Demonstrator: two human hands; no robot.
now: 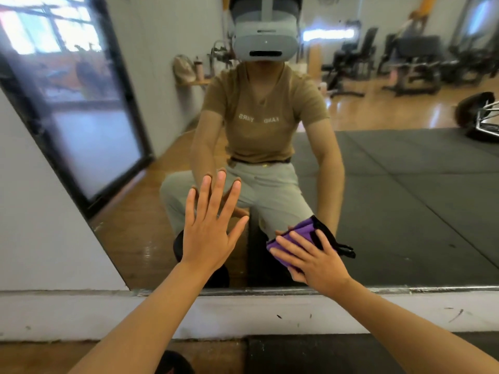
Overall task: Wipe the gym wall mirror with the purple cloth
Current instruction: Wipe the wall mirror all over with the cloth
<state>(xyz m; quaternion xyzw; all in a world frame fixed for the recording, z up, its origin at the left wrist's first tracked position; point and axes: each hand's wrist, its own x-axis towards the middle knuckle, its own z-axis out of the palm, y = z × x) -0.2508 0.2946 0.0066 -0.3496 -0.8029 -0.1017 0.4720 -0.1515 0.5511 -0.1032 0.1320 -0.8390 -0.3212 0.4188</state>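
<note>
While the left hand [209, 233] lies flat on the mirror [391, 190] with fingers [220, 190] straight and spread, the right hand [316, 259] presses the purple cloth [295, 234] against the glass at five o'clock, fingers extended over it. Gym machines appear reflected at one o'clock.

We hold both arms stretched forward: our left hand [210, 233] flat with fingers [219, 190] spread, our right hand [314, 259] pressing palm-down, fingers straight.

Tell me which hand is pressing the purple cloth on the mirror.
The right hand: its fingers lie spread over the purple cloth low on the mirror. The left hand rests bare and flat on the glass.
</note>
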